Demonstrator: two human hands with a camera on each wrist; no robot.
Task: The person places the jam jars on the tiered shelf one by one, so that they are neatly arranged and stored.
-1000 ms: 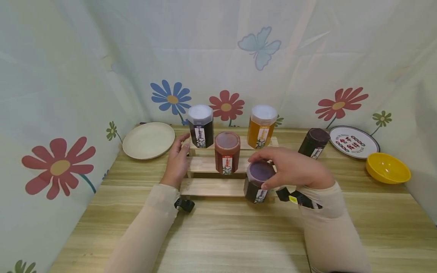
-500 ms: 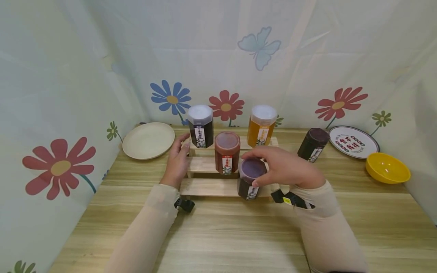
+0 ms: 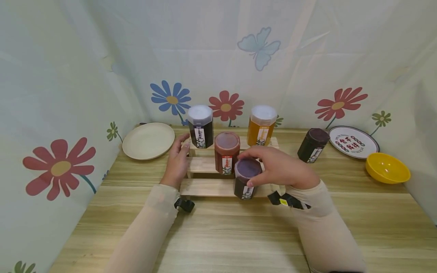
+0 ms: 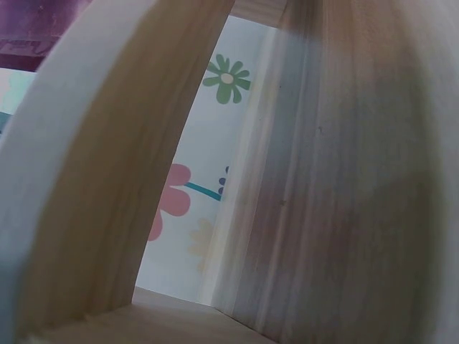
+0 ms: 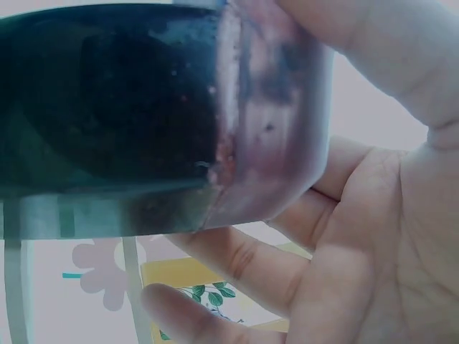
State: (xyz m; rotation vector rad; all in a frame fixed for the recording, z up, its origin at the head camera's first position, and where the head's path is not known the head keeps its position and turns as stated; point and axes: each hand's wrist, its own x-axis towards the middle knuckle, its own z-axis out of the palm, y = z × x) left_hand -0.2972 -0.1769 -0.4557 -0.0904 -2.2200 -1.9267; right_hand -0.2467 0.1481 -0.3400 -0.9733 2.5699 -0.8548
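A stepped wooden rack (image 3: 211,187) stands mid-table. At its left end my left hand (image 3: 176,163) grips the side, thumb and fingers by the upper shelf; the left wrist view shows only the rack's wood (image 4: 337,186) up close. My right hand (image 3: 285,167) holds a dark jar (image 3: 248,170) by its purplish lid, over the lowest shelf; whether its base touches is unclear. In the right wrist view, thumb and fingers close round the jar's lid (image 5: 272,122). A reddish-brown jar (image 3: 227,151) stands on the middle shelf, right behind the held one.
On the top shelf stand a dark jar with a white lid (image 3: 200,127) and an amber jar (image 3: 262,127). Another dark jar (image 3: 312,146) is right of the rack. A cream plate (image 3: 148,141) lies left; a patterned plate (image 3: 355,142) and yellow bowl (image 3: 388,168) lie right.
My right hand has moved the dark jar leftward along the front of the lowest shelf, closer to the reddish-brown jar. The left hand and the rack have stayed put.
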